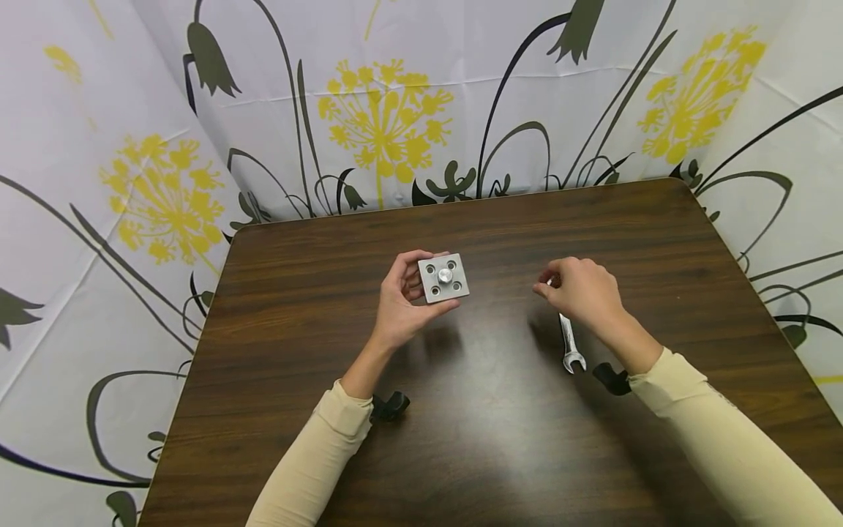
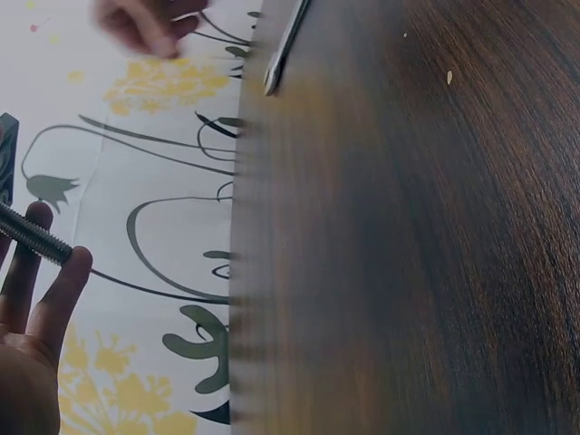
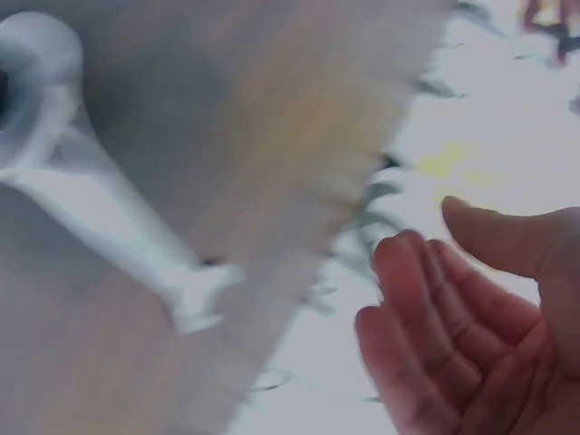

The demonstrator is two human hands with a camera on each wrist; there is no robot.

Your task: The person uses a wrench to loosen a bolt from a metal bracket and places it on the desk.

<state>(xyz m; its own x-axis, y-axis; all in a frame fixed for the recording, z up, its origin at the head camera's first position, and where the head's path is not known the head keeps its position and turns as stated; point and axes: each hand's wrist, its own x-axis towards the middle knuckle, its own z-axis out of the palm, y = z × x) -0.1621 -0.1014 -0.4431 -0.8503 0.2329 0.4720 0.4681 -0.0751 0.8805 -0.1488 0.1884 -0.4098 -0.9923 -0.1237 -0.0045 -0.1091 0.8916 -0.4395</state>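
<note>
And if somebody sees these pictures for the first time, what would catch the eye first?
Probably the square metal piece, held up over the dark table in the left hand. Next, perhaps the yellow flowers on the cloth behind. The shiny wrench also stands out, lying on the table and, from the head view, partly hidden by the right hand.

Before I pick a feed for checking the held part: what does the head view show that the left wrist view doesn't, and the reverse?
Head only: the four-hole face of the square metal plate, and the cream sleeves.
Left wrist only: the threads along a metal rod, and a pale fleck on the tabletop.
Both: the left hand, right hand, wrench, tabletop and flower-printed fabric.
</note>
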